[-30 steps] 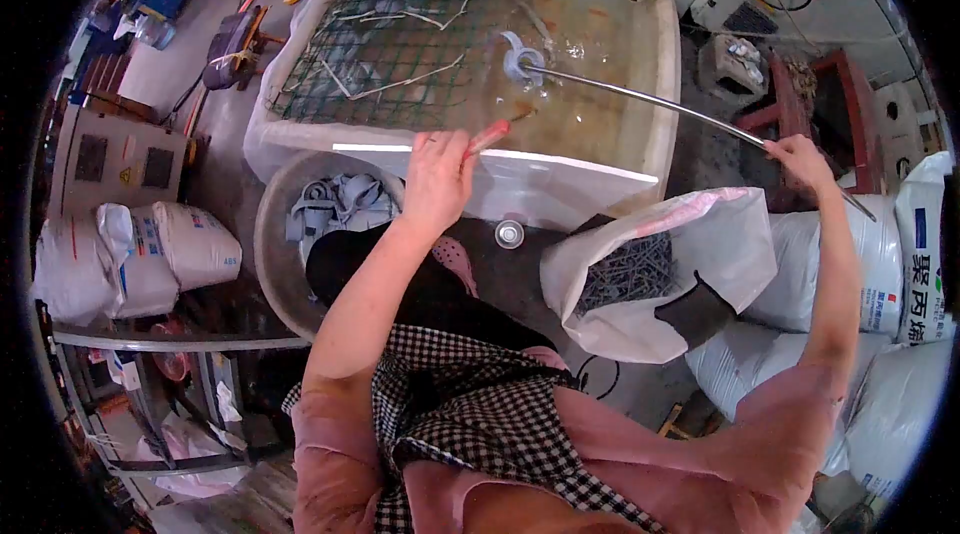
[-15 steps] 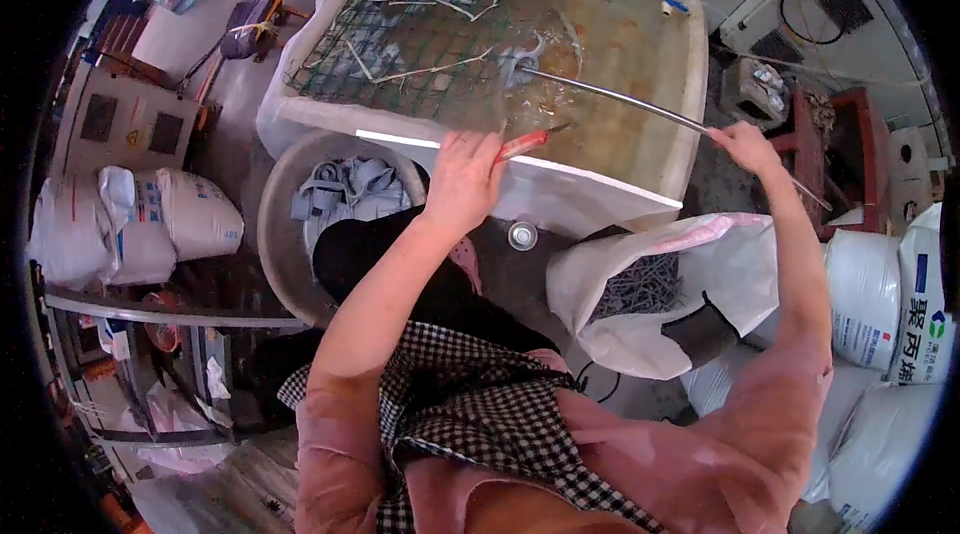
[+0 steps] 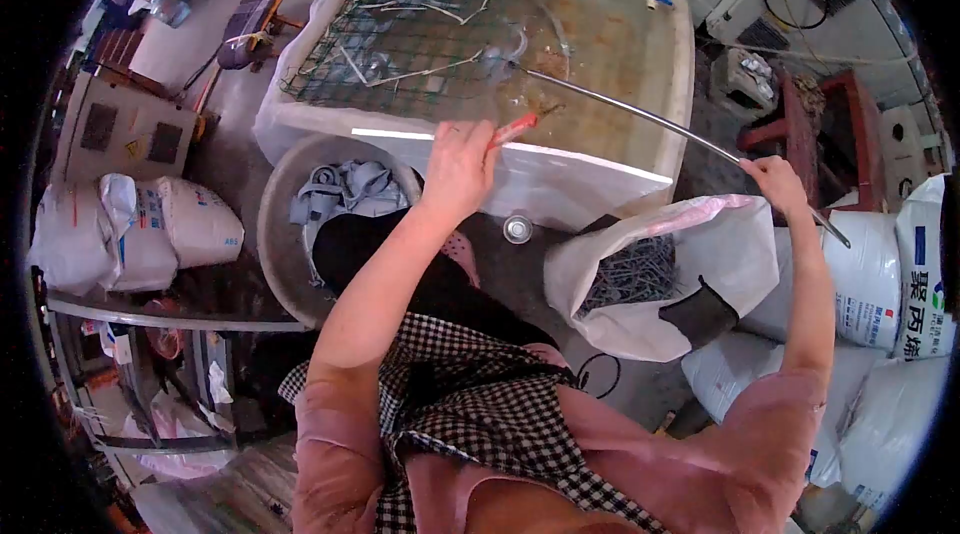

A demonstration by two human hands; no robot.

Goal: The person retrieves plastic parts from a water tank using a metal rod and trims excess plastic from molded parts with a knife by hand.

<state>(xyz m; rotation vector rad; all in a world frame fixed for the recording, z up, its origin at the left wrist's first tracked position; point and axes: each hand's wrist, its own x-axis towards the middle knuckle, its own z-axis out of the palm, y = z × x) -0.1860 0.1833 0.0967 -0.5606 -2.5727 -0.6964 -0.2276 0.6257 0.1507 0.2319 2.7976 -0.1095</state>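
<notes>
My left hand [image 3: 460, 169] is closed around a red-handled tool [image 3: 515, 129] with a dark, thin tip; its exact kind is unclear. It is above the near rim of a white tub [image 3: 676, 84] of murky water. My right hand [image 3: 778, 182], off the tub's right side, grips a long metal rod [image 3: 640, 112]. The rod slants down to the left, its far end in the water beside a pale, curved piece [image 3: 520, 42], partly blurred. Green wire mesh [image 3: 420, 34] with pale strips covers the tub's left part.
A round bin [image 3: 272, 224] with grey plastic pieces stands below the tub. On the right, an open white sack [image 3: 740, 254] holds many thin grey pieces. Full sacks [image 3: 200, 219] are stacked at left, others at right. A small metal can [image 3: 518, 229] sits on the floor.
My right hand has moved down and right with the rod, drawing its far end slightly left. My left hand and the red-handled tool have shifted slightly left. The pale piece looks lower in the water.
</notes>
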